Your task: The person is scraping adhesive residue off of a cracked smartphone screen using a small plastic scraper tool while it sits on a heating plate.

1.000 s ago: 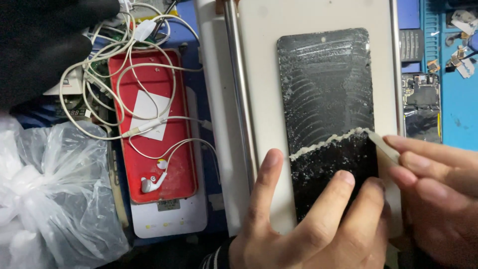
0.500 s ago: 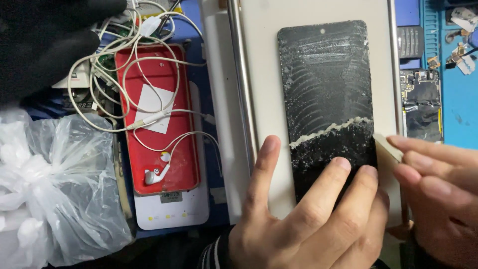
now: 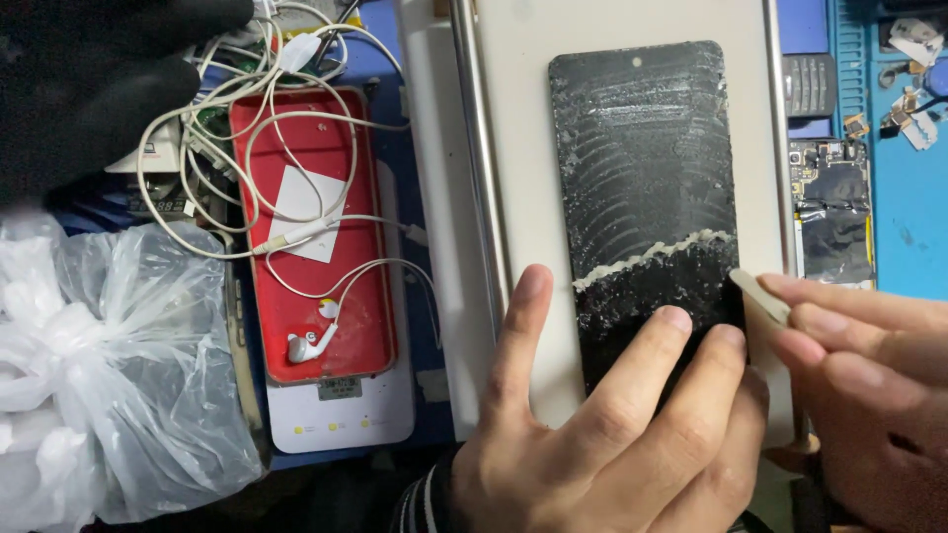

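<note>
Red phone case (image 3: 326, 237), tangled white earphones (image 3: 296, 341), crumpled plastic bag (image 3: 109, 375), blue mat (image 3: 908, 227)

I see bright, even light from above. The pale flat plate (image 3: 513, 118) shines almost white. The cracked black glass phone panel (image 3: 642, 168) is sharp, and its white scraped bits glint. The top left corner is very dark. My hands look a little soft at the bottom edge.

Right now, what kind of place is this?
Probably a phone repair bench. A black phone screen panel smeared with glue lies on a white plate, the right hand scrapes it with a flat tool, and a bare circuit board sits nearby.
</note>
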